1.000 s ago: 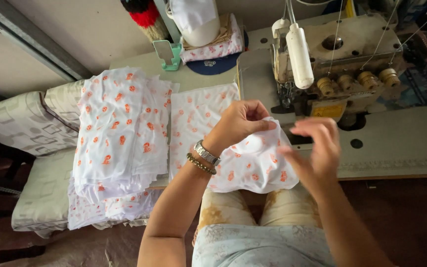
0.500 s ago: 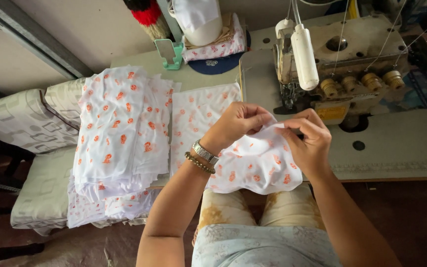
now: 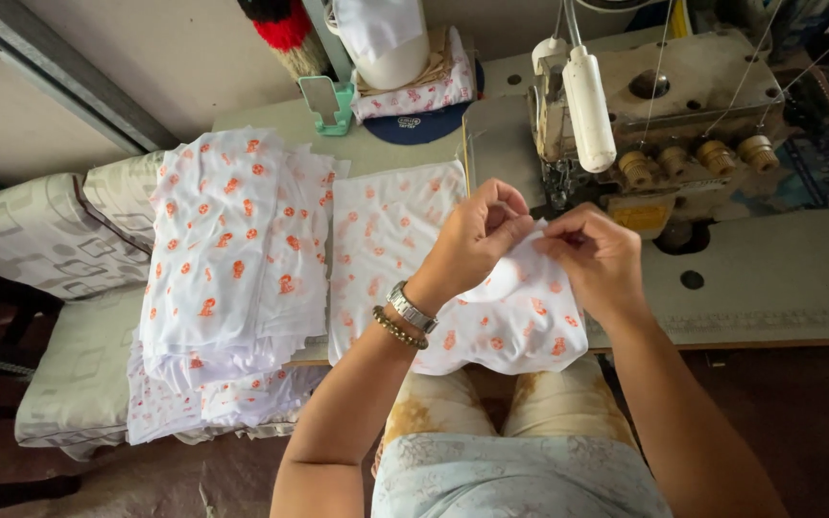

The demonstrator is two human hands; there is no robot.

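Item 1. Left hand: raised above the worktop's near edge, wrist bent, fingers curled and pinched on the upper edge of the fabric piece. A metal watch and a beaded bracelet sit on the wrist, at 7 o'clock from the hand.

Item 2. Right hand: at 3 o'clock from the left hand, almost touching it, thumb and fingertips pinched on the same upper edge. Both forearms rise from the lower frame and converge, which looks meant to keep the edge taut and matched between the two grips.

Item 3. Fabric piece: white with orange print, hanging from both hands and draping over the worktop's near edge, above the lap.

Item 4. Sewing machine: at 1 o'clock from the hands, cream-coloured, with brass-toned knobs and a white tube lamp; its needle area lies just beyond the held edge.

Item 5. Flat fabric panel: same print, spread on the worktop at 9 o'clock from the hands.

Item 6. Fabric stack: same print, folded pieces piled at far 9 o'clock, spilling over the edge, within easy reach of the left hand.

Item 7. Cushions: grey patterned, at 9 o'clock beyond the stack.
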